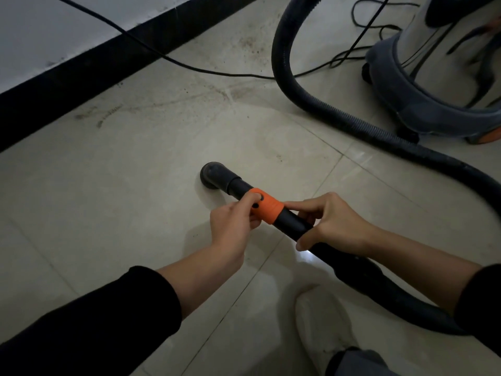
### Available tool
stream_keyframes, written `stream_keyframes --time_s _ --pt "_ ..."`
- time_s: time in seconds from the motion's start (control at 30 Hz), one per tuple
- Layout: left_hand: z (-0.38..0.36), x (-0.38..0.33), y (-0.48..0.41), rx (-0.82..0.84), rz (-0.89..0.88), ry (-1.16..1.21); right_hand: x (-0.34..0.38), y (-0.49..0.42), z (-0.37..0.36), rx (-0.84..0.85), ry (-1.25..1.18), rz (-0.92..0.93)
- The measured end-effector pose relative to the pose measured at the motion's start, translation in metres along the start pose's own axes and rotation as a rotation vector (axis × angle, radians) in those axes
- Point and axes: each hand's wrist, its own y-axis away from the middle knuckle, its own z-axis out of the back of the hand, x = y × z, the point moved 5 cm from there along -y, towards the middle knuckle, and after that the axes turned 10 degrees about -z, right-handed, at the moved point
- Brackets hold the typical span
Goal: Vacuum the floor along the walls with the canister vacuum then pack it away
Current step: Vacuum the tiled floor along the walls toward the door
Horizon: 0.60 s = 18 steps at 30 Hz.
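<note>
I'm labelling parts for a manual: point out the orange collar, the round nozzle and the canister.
orange collar point(271, 208), head view, its bare middle.
round nozzle point(212, 175), head view, its domed top.
canister point(433, 50), head view, its steel wall.

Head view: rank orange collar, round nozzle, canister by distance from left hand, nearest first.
From the left hand:
1. orange collar, pinched in its fingers
2. round nozzle, just ahead, at the tip of the wand
3. canister, far upper right

Bare floor point(135, 213) lies open left of the hands; the hose point(298, 104) and canister point(433, 77) block the right.
</note>
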Motion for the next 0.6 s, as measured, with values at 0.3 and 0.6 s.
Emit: stream_keyframes --time_s 0.3,0.6 --pt "0.036 0.009 0.020 -0.046 0.082 0.067 0.005 -0.003 -0.022 0.183 0.086 0.082" --pt "0.058 0.026 0.045 0.018 0.157 0.057 0.002 0.005 -0.052 0.437 0.244 0.050"
